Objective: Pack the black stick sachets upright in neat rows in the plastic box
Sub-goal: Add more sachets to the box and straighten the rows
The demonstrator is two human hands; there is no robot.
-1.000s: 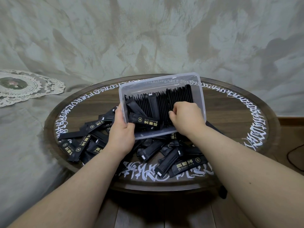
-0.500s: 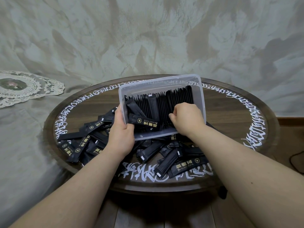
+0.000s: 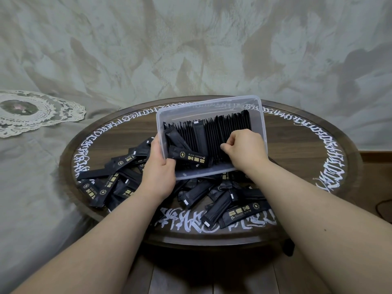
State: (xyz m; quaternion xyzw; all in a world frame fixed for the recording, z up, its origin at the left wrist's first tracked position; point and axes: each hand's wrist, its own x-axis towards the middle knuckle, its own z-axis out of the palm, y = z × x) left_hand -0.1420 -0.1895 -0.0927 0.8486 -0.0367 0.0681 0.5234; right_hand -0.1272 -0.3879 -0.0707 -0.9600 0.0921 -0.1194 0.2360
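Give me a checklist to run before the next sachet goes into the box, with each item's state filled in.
1. Box steadied: ok, the left hand grips its near-left corner.
2. Box level: not ok, it is tipped toward the person and sits on loose sachets.
3. Row upright: ok for most of it; the right hand has its fingers curled on the row's near edge.
4. No strays inside: not ok, one sachet lies flat across the front and another leans at the left end.
5. Room for more: ok, bare floor shows in front of the row.
6. Supply in reach: ok, a pile lies on the table beside and under the box.
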